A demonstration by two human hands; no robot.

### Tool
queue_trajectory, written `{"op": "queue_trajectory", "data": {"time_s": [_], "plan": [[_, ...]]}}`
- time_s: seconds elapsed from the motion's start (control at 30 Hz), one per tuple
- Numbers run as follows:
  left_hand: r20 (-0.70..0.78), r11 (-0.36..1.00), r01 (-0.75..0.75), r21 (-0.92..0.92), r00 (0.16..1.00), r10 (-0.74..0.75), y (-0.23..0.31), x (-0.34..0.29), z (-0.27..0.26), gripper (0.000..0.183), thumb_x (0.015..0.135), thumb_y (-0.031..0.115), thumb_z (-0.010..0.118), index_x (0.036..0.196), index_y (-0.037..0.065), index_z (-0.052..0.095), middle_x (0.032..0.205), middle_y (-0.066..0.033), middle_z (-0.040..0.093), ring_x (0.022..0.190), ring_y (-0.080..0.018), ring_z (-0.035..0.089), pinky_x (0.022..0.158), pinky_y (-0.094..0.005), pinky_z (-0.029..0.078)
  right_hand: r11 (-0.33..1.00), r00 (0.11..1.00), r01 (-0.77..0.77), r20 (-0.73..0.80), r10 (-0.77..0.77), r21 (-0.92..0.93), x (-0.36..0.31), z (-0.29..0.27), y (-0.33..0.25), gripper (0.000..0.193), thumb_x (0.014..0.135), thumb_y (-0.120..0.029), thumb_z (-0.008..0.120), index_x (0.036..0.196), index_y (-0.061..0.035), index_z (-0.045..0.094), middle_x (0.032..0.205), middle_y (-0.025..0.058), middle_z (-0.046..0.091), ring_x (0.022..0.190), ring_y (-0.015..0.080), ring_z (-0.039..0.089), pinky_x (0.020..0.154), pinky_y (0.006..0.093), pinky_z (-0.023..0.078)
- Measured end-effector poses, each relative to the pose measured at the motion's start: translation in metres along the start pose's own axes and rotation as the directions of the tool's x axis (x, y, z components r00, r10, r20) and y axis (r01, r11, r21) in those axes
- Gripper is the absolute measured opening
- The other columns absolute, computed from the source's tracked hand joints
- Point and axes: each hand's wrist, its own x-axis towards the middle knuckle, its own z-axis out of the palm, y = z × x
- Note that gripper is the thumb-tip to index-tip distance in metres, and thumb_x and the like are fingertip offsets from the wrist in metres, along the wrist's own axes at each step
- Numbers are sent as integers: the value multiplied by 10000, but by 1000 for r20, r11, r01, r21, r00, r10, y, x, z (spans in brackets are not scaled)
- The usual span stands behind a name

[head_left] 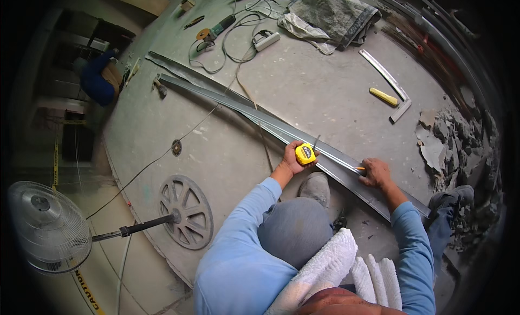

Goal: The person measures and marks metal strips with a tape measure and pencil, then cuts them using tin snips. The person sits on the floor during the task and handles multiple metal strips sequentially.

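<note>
My left hand [293, 157] is wrapped round a yellow tape measure [306, 153] and holds it over the metal channels. A thin dark strip [317, 140] sticks up beside the case. Farther right, my right hand [377, 173] pinches an orange-tipped pencil [360, 168], its tip over the channel near my right foot. The long grey metal channels [238, 105] run diagonally across the floor from the far left to my right shoe [455, 197]. Whether the tape blade is drawn out along the metal cannot be made out.
A standing fan [50, 228] is at left. Far off lie an angle grinder [216, 31], a power strip [266, 41], cables and a grey tarp [346, 17]. A metal square [385, 79], a yellow-handled tool [384, 96] and rubble [457, 147] lie right. A person in blue [99, 79] bends far left.
</note>
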Motion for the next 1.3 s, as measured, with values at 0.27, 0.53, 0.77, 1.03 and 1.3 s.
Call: {"op": "queue_trajectory", "data": {"time_s": [0.27, 0.53, 0.77, 1.03, 1.3], "plan": [[29, 1000, -16, -21, 999, 16, -7, -27, 3, 352, 896, 322, 590, 1076, 21, 617, 1072, -285, 672, 1003, -443, 672, 848, -613, 580, 1000, 995, 2, -98, -2, 8, -25, 1, -21, 333, 656, -354, 674, 837, -79, 623, 869, 134, 644, 887, 362, 630, 771, 469, 514], [140, 970, -142, 196, 983, 116, 6, -65, 56, 598, 1025, 564, 465, 1053, -11, 631, 991, -215, 692, 983, -401, 714, 772, -583, 617, 997, 954, -16, -298, 38, 76, -47, -3, -37, 327, 634, -347, 722, 820, -104, 605, 827, 121, 627, 831, 359, 634, 703, 475, 506], [436, 708, -409, 576, 886, 157, 38, -129, 214, 433, 1074, 418, 449, 1079, 29, 640, 939, -163, 708, 966, -331, 731, 779, -484, 631, 995, 627, 96, -777, -49, 16, -83, -84, -68, 381, 628, -348, 828, 755, -100, 567, 740, 90, 566, 716, 314, 600, 616, 413, 476], [835, 374, -772, 513, 550, -12, -9, -237, 427, 344, 1050, 265, 533, 1347, 94, 503, 1153, -124, 660, 971, -263, 723, 745, -417, 655, 998, 253, 63, -966, -45, -30, -140, -183, -91, 594, 707, -426, 862, 1137, -84, 638, 884, 126, 713, 839, 312, 685, 731, 424, 562], [931, -48, -943, 330, 333, -150, -125, -305, 541, 585, 1010, 282, 617, 1522, 99, 399, 1260, -127, 611, 886, -205, 698, 677, -305, 583, 994, 98, -70, -991, 87, 81, -202, -234, -100, 661, 814, -510, 795, 1180, -57, 483, 813, 149, 645, 760, 365, 688, 650, 459, 560]]}}
